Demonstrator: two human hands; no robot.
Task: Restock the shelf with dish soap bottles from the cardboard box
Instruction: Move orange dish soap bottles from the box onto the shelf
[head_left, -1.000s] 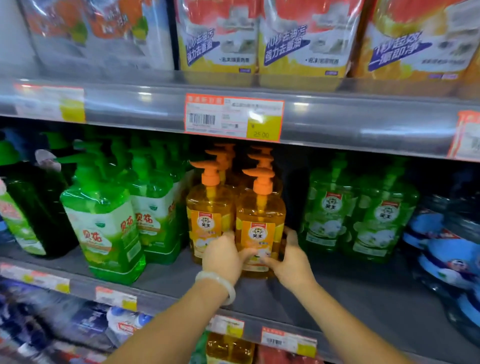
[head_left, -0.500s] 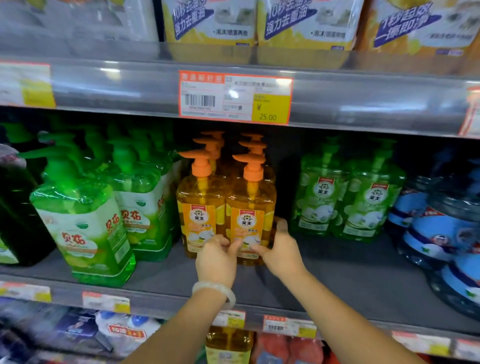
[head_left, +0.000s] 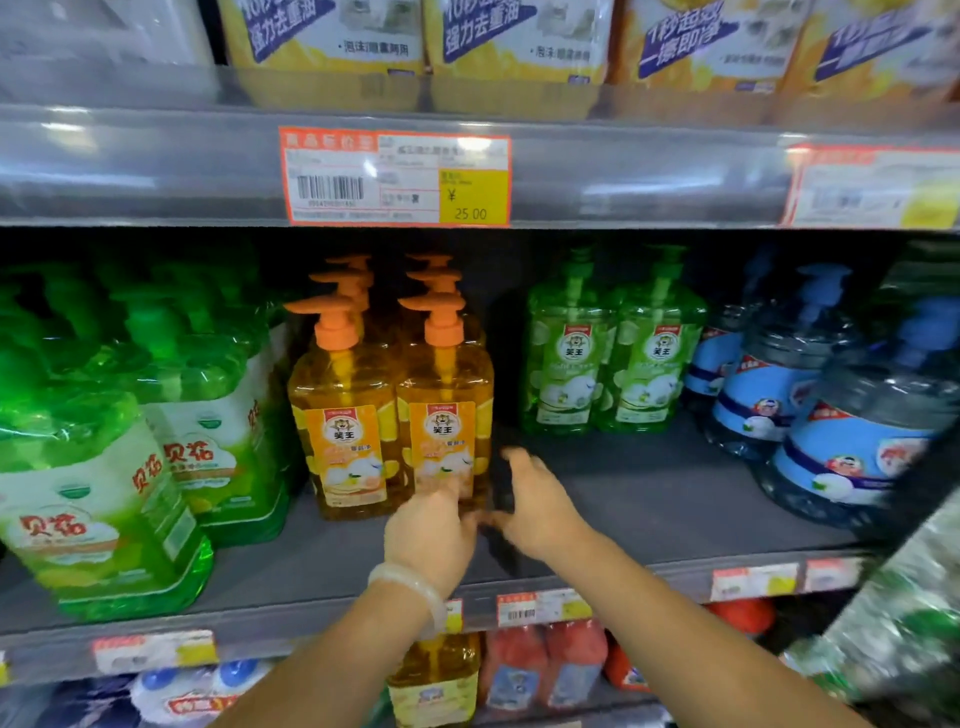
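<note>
head view: we look at the middle shelf (head_left: 649, 514), where two rows of orange soap bottles stand upright, pumps pointing left. the front right bottle (head_left: 445, 415) touches the front left bottle (head_left: 345, 421) side by side, near the shelf's front edge.

our left hand (head_left: 428, 538), a pale bangle (head_left: 410, 584) on its wrist, is just in front of the front right bottle's base. its fingers reach up to the lower label, but motion blur hides whether they touch it; they look loosely extended and we see nothing gripped.

our right hand (head_left: 535, 506) is just right of that same bottle, on the bare shelf floor side, thumb low and pointing toward the left hand, fingers spread upward. it holds nothing, and we can't tell if it touches the bottle's side.

green bottles (head_left: 613, 358) stand further right, well apart from the hands, with blue bottles (head_left: 831, 415) beyond. big green bottles (head_left: 104, 493) fill the left. a price tag (head_left: 395, 176) reading 25.00 hangs on the upper shelf rail.
</note>
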